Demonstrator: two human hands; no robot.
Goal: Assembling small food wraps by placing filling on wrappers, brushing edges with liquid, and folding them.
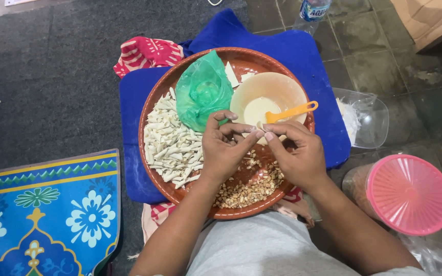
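We see both hands meeting over the middle of a large round brown tray (pixel 154 102) that rests on a blue cloth (pixel 328 102) on the floor. The left hand (pixel 224 153) and the right hand (pixel 296 156) have their fingers (pixel 241 128) pinched together on a small pale dough piece (pixel 260 127), held between the thumbs and forefingers of both hands; the other fingers curl loosely, closed around nothing else that we can make out. The piece sits right at the fingertips, over the near rim of a beige bowl (pixel 277 84), which lies at about one o'clock on the tray. An orange spoon (pixel 292 111) rests in that bowl, its handle pointing toward three o'clock, just above the right hand.

At nine o'clock on the tray lies a heap of folded pale dough pieces (pixel 170 140), just beside the left hand. At six o'clock, under both wrists, is a pile of peanuts (pixel 246 189). A crumpled green plastic bag (pixel 203 92) lies at eleven o'clock, touching the bowl.

Off the tray, a pink lidded container (pixel 410 194) stands at four o'clock, a clear plastic tub (pixel 367 117) at three o'clock, and a patterned blue mat (pixel 47 214) at eight o'clock.
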